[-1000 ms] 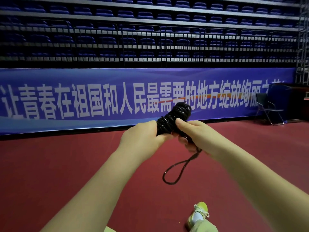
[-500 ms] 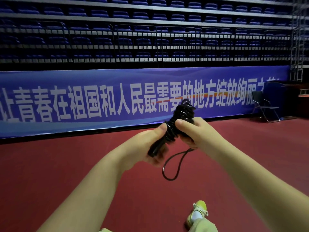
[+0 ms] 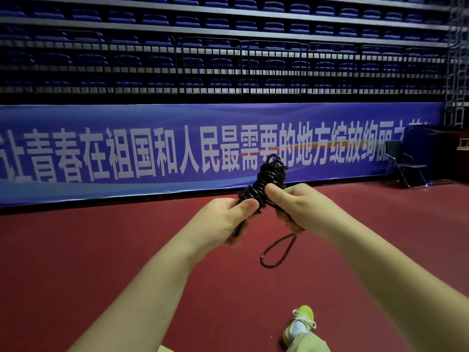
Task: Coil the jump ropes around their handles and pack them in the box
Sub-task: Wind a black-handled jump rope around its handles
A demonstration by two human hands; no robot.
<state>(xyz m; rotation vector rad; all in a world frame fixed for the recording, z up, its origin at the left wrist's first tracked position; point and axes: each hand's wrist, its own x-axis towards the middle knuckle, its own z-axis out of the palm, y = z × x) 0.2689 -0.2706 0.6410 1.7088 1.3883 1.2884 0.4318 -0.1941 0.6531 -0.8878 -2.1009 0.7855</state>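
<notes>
A black jump rope (image 3: 271,174) is wound in a thick bundle around its handles, held up at chest height in front of me. My left hand (image 3: 223,222) grips the lower end of the bundle, thumb pressed on the coils. My right hand (image 3: 297,207) pinches the bundle's middle from the right. A short loose loop of rope (image 3: 278,252) hangs below my right hand. The handles are mostly hidden by coils and fingers. No box is in view.
Red sports floor (image 3: 76,262) stretches all around. A blue banner (image 3: 127,153) runs along the wall under rows of folded blue seats. A black folding chair (image 3: 403,163) stands far right. My yellow-green shoe (image 3: 299,323) shows at the bottom.
The bundle has tilted and its lower end has slid out past my left hand. My left thumb now presses on the coils. The hanging loop is shorter.
</notes>
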